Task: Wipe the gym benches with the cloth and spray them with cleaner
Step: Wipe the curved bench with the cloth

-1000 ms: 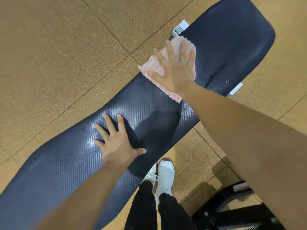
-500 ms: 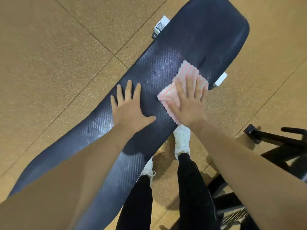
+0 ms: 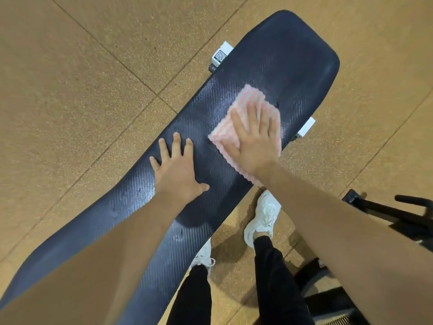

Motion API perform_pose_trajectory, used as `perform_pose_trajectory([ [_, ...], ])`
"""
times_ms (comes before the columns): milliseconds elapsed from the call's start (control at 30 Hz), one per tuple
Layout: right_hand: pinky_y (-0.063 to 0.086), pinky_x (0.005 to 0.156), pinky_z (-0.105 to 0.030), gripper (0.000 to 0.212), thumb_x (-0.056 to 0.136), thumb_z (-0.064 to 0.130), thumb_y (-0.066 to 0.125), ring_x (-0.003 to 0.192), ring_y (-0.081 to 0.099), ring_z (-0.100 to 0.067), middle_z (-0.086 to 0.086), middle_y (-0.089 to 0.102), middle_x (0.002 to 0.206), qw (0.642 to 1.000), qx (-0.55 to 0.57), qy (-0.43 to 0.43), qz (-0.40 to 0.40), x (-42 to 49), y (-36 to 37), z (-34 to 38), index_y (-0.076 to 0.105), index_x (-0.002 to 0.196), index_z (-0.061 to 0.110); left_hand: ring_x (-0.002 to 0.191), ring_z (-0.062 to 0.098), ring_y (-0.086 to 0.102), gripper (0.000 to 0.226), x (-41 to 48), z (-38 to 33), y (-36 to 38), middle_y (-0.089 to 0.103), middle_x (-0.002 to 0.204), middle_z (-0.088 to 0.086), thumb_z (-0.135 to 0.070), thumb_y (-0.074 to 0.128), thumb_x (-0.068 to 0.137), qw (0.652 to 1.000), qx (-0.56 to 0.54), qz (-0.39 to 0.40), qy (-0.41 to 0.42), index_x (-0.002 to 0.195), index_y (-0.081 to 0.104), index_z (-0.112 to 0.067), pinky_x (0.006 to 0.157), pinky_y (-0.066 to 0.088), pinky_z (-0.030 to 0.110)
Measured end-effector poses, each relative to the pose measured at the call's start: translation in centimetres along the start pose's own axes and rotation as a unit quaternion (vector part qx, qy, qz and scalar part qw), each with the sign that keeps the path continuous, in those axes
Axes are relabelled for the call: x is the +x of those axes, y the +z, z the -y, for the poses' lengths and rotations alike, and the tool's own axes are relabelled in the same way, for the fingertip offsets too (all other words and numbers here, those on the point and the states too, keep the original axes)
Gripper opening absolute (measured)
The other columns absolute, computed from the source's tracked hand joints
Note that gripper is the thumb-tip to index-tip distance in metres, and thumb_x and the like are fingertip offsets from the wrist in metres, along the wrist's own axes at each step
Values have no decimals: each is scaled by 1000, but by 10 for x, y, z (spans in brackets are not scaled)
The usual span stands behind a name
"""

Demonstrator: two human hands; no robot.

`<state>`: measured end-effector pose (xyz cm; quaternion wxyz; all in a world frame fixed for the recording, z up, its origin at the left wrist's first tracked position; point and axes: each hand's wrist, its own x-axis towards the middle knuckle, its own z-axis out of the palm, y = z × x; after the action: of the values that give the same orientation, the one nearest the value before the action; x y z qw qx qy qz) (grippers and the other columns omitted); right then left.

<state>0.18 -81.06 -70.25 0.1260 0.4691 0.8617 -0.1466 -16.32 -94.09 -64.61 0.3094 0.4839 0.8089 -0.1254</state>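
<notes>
A: Start at the left. What is the left hand (image 3: 180, 172) doing?

B: It lies flat on the bench (image 3: 293, 55), fingers straight and spread, thumb out to the side, holding nothing. I read it as a brace: the person leans over the pad and props their weight there.

A: And the bench?

B: It is a long dark padded one, running diagonally from lower left to upper right over the tan floor (image 3: 82, 78). Both hands sit on its upper half.

A: Where is the cloth?

B: The pink-and-white cloth (image 3: 248, 97) is spread on the pad just to the right of the left hand, with a strip of bare pad between them. The right hand (image 3: 253, 146) lies on top of it, palm down and fingers straight, pressing the cloth rather than gripping it. A flat palm probably keeps the whole cloth in contact for wiping.

A: How much of it shows?

B: One corner shows beyond the fingertips, along with the left edge and a bit under the wrist at the pad's near edge.

A: Any cleaner?

B: No spray bottle is in view. Further right a dark metal frame (image 3: 386, 212) stands on the floor, well apart from both hands.
</notes>
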Motion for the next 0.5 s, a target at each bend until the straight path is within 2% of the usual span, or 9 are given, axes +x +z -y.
perform_pose_trajectory([
  [267,-7,120,-65,85,86,85,7,152,-18,-44,-9,-17,168,999,-21,-26,23,98,-31,18,-6,159,43,155,40,-12,131,3,-13,0,-13,169,4,-52,88,67,999,-10,18,-37,160,1,-21,121,18,65],
  [400,-8,119,-66,83,87,85,8,152,-15,-46,-9,-13,169,999,-22,-37,16,99,-34,16,-2,159,44,155,40,-12,129,2,-23,1,-14,169,3,-39,91,68,997,-23,21,-65,160,3,-18,121,19,64],
  [500,-6,120,-64,79,92,79,12,154,-10,-43,-9,-7,170,999,-11,-47,-6,76,-26,-6,4,160,41,155,39,-11,129,3,-27,-2,-14,169,4,-38,92,67,996,-20,33,-75,159,4,-17,121,20,62],
])
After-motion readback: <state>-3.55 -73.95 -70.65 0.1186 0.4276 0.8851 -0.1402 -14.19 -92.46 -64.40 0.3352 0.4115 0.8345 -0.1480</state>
